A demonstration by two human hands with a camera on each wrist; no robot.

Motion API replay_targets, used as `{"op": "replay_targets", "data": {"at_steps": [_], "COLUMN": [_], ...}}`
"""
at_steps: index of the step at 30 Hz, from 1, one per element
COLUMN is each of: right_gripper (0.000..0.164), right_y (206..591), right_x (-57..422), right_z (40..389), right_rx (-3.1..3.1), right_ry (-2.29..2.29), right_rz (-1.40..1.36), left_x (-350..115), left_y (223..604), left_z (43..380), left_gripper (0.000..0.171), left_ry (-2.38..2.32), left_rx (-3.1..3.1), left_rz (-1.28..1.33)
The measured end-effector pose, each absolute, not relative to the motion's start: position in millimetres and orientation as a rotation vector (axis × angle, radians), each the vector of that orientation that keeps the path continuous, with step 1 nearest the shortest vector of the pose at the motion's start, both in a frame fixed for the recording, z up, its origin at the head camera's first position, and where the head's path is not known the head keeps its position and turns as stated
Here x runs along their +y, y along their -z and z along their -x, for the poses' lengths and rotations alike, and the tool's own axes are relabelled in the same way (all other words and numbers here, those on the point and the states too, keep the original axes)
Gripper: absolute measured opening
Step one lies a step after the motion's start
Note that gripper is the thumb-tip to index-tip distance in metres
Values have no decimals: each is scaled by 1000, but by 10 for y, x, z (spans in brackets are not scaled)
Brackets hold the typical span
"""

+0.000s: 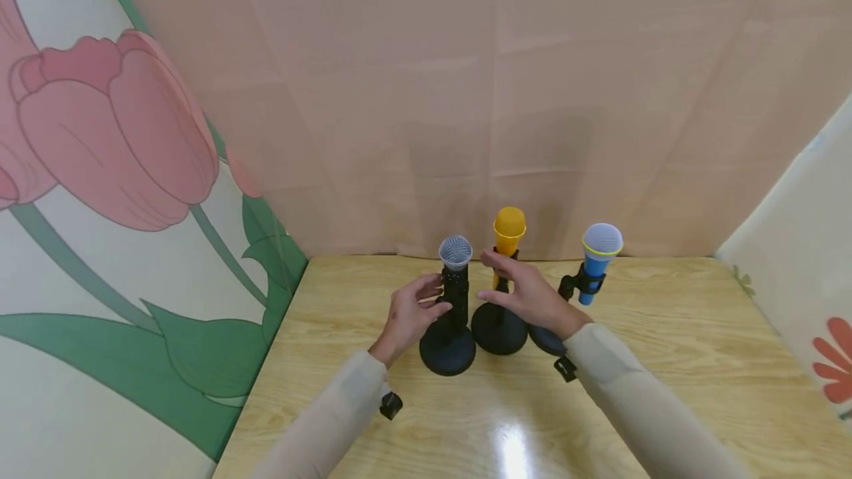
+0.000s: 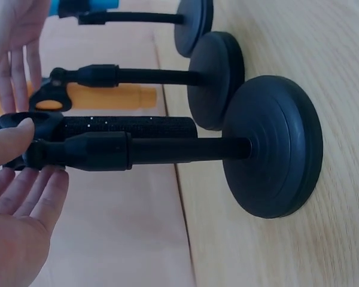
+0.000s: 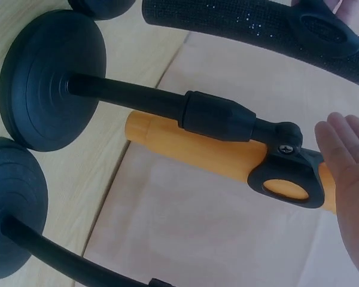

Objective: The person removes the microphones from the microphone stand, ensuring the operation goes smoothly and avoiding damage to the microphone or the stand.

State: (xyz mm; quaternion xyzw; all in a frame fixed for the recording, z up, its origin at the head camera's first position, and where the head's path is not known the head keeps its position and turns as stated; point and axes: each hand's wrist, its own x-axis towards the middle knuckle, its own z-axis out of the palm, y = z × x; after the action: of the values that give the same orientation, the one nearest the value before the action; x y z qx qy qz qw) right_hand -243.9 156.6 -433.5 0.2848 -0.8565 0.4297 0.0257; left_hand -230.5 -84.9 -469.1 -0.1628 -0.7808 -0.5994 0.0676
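A black glittery microphone [image 1: 455,251] with a silver mesh head sits upright in the clip of a black desk stand [image 2: 272,146]. My left hand [image 1: 413,313] holds that stand at its clip, thumb on one side and fingertips on the other in the left wrist view. To its right, a yellow-orange microphone [image 1: 509,224] is clipped in a second black stand [image 3: 218,116]. My right hand [image 1: 532,294] is beside the yellow microphone, fingers extended and thumb apart; its fingertips overlap the upper part of that microphone in the right wrist view.
A blue microphone [image 1: 601,253] with a pale head leans in a third black stand [image 1: 549,340] behind my right forearm. The round bases stand close together on a wooden table [image 1: 333,301]. A pinkish cloth [image 1: 373,131] hangs behind, and a tulip-patterned panel [image 1: 113,124] borders the left.
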Motion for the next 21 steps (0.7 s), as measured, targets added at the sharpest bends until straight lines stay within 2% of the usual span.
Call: {"op": "replay_targets", "data": {"at_steps": [12,21], "right_gripper": [58,52], "right_y": [4337,4313], "right_x": [1482,1413], "right_z": [2498,2568], "right_rx": [-2594,-2609], "right_ry": [-1387,-1464], "right_rz": [-852,-796], "left_x": [-849,-879], "left_y": [4696,4416], "left_z": [2334,2282], "left_gripper": [43,35], "left_ry": [1890,1905], "left_rx": [-2375,-2379], "left_rz": [393,478]}}
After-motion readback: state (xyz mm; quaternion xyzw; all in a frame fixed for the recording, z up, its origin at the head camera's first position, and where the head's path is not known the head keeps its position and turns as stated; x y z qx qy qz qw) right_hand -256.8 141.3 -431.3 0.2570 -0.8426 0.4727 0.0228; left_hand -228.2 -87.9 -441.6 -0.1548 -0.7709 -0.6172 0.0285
